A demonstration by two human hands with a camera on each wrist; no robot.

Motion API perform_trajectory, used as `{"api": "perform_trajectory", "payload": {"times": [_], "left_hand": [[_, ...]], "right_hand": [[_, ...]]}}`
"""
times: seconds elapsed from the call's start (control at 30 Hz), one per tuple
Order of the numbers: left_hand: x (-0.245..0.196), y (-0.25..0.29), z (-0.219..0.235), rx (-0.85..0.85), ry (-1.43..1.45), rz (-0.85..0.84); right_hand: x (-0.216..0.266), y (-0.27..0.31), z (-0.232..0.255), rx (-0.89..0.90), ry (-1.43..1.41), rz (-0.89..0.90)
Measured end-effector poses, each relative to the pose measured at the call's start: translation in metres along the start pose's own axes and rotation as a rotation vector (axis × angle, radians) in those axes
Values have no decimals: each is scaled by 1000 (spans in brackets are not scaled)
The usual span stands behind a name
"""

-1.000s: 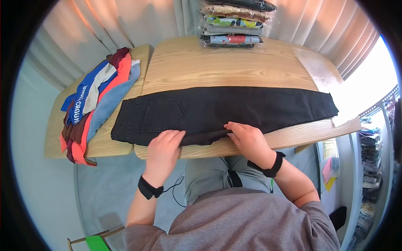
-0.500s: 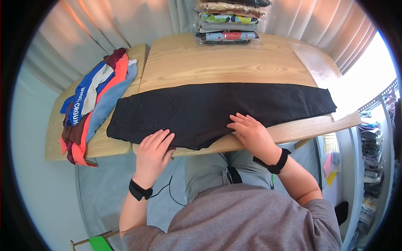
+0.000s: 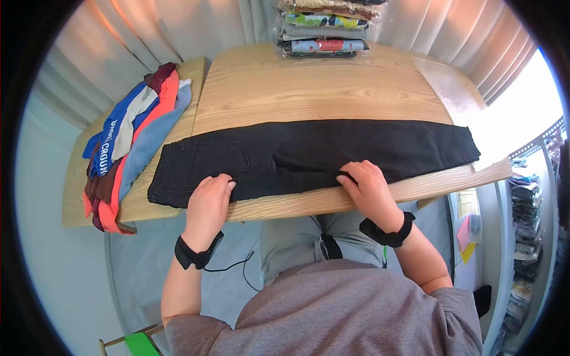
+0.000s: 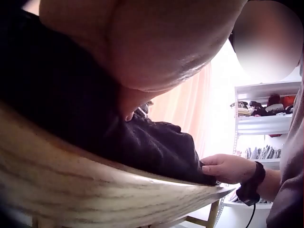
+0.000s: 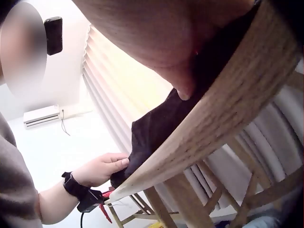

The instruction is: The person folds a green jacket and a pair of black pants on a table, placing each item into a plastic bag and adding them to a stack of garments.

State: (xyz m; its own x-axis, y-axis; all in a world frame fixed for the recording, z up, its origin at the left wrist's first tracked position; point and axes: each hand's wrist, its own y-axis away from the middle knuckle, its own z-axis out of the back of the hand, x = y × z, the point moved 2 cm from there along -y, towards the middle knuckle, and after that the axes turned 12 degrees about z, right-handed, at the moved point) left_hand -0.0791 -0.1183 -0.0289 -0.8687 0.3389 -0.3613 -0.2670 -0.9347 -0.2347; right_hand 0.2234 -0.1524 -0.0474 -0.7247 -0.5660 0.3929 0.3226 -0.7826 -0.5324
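Black jeans (image 3: 332, 142) lie lengthwise across the wooden table, waistband to the left, leg hem to the right, a back pocket facing up. My left hand (image 3: 208, 202) pinches their near edge just below the pocket. Farther along that edge, my right hand (image 3: 369, 190) grips the cloth between thumb and fingers. A crease runs through the fabric between the hands. In the left wrist view the right hand (image 4: 230, 168) shows its thumb on the cloth at the table edge. The right wrist view shows the left hand (image 5: 102, 170) holding the edge from the other side.
A heap of colourful clothes (image 3: 139, 130) lies on the left table section. Behind the jeans stands a stack of bagged, folded garments (image 3: 323, 29). A clear plastic sheet (image 3: 448, 89) lies at the right of the table (image 3: 267, 89). Shelves with packed clothes (image 3: 525, 237) stand farther right.
The cloth that bulged over the near table edge is now tucked back, leaving a straighter edge and a crease. My left hand moved left; my right hand shifted slightly right and took hold of cloth.
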Motion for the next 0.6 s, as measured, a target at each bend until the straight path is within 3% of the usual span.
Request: {"api": "perform_trajectory", "payload": {"times": [0.1, 0.17, 0.2, 0.27, 0.3, 0.37, 0.5, 0.6], "left_hand": [[-5, -8, -3, 50, -8, 110], [-9, -13, -2, 224, -83, 291], [-11, -13, -4, 228, -84, 289], [-19, -12, -2, -64, -147, 114], [-26, -10, -2, -64, -147, 106], [-51, -2, -2, -63, 4, -105], [-81, 9, -21, 119, 88, -174], [-82, 10, -34, 201, -100, -17]], "right_hand": [[-1, -6, -2, 28, 38, -59], [-2, -7, -6, 36, 35, -81], [-3, -9, -8, 31, 72, -69], [-2, -10, -10, 20, 111, -62], [-1, -10, -10, 28, 116, -65], [-2, -11, -9, 29, 141, -84], [-6, -11, -10, 18, 79, -101], [-7, -6, 0, 24, -12, -125]]}}
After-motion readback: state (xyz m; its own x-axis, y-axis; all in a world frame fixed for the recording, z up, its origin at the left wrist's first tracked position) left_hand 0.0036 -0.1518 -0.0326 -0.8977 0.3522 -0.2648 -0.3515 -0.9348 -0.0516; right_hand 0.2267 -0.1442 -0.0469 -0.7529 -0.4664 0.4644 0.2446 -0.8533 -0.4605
